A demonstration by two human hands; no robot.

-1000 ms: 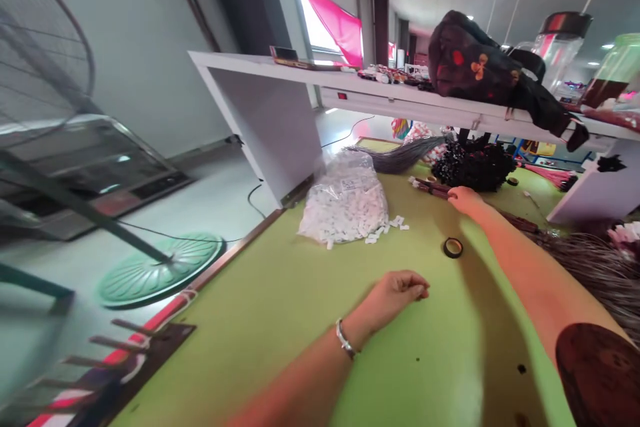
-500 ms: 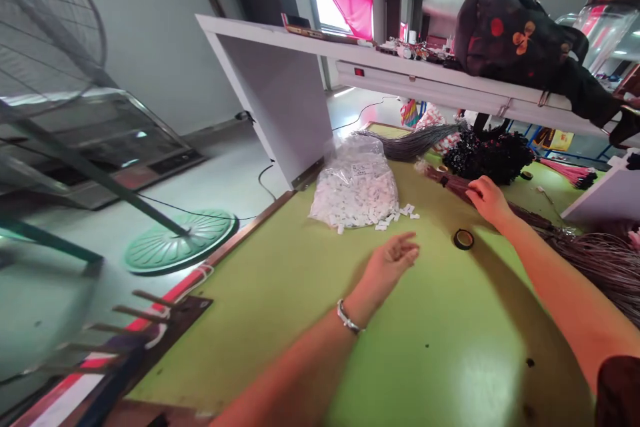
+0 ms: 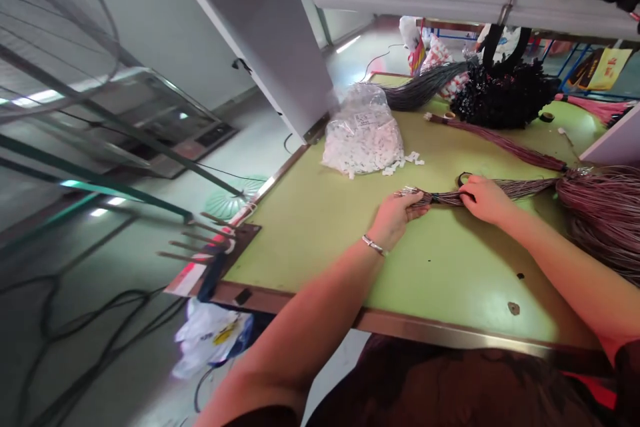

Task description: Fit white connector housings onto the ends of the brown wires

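Note:
A bundle of thin brownish wires (image 3: 525,187) stretches leftward over the green table from a larger heap of wires (image 3: 605,213). Near its left end, my left hand (image 3: 395,217) is closed around the bundle, and shiny tips poke out past the fingers. A dark tie or band wraps the wires between my hands. Farther right, my right hand (image 3: 487,200) is closed on the same bundle, its fingertips partly hidden. Close behind its fingers lies a roll of black tape (image 3: 463,178), mostly covered by the hand.
A clear bag of small white connectors (image 3: 364,137) rests behind my left hand, with several loose pieces beside it. A second wire bundle (image 3: 505,141), grey wires (image 3: 425,85) and a black pile (image 3: 503,93) lie farther back. Wooden pegs (image 3: 200,247) stick out at the table's left edge.
Both hands were empty above the table; now they hold a wire bundle drawn out beside the tape roll. My right hand has come down nearer to me. The view has tilted downward.

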